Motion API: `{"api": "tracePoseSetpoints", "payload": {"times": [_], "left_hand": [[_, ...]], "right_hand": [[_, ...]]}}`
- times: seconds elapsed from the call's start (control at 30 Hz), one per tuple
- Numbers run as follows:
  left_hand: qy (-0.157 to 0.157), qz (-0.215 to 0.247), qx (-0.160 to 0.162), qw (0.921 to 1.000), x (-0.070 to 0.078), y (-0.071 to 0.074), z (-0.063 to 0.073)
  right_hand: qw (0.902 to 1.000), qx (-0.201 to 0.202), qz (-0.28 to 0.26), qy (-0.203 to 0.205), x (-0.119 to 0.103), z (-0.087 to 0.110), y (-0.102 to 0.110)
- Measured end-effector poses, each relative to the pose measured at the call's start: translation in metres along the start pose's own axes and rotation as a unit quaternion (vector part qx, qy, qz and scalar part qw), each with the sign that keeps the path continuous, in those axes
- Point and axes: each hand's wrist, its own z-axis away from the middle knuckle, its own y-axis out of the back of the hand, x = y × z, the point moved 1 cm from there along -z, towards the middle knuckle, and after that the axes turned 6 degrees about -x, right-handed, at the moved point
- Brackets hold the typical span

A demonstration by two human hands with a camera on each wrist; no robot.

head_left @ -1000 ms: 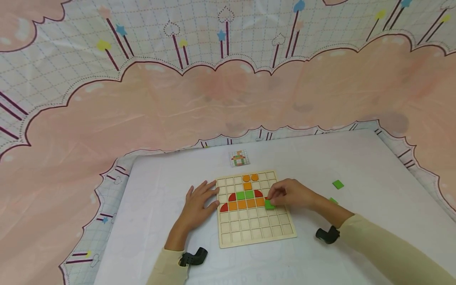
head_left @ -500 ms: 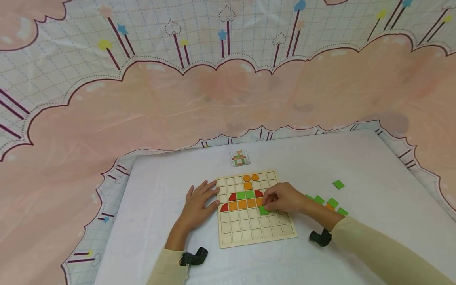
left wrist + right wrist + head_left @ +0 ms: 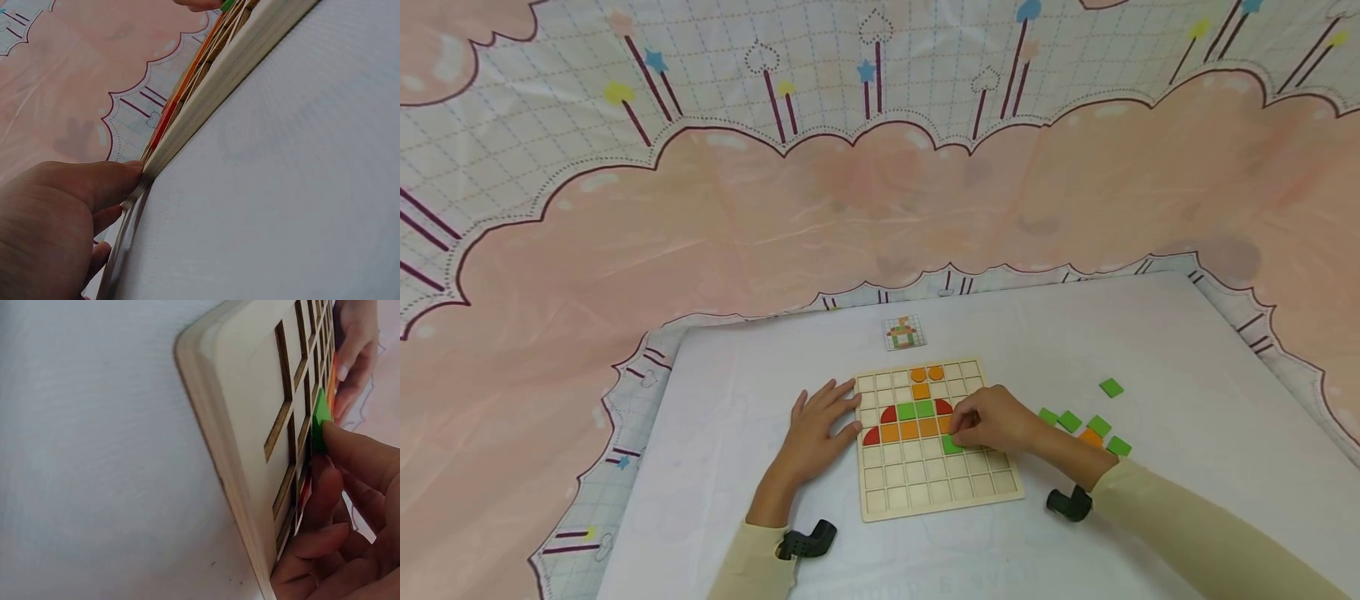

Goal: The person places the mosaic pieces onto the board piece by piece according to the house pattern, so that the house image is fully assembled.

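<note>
A wooden grid board lies on the white table, with red, orange and green tiles set in its upper rows. My left hand rests along the board's left edge, fingers spread; the left wrist view shows the thumb against the board's side. Between thumb and fingertips my right hand pinches a green square tile, just below the row of orange squares. In the right wrist view that green tile stands slightly tilted at the grid. Some cells on the right are hidden behind my right hand.
Several loose green tiles and an orange tile lie right of the board, partly by my right forearm. A single green tile sits farther back. Behind the board is a small pattern card.
My right hand has moved left and slightly down with the green tile, from the right end of the orange row to beneath it. My left hand stays still.
</note>
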Motion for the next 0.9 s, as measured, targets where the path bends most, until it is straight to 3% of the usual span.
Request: {"api": "tracePoseSetpoints", "payload": {"times": [0.53,0.9], "left_hand": [[0.001,0.000,-0.001,1.0000,-0.001,0.000,-0.001],[0.005,0.000,-0.006,1.0000,0.000,0.001,-0.002]], "right_hand": [[0.9997,0.001,0.024,0.000,0.005,0.003,0.003],[0.9997,0.002,0.024,-0.005,0.017,0.016,0.017]]}}
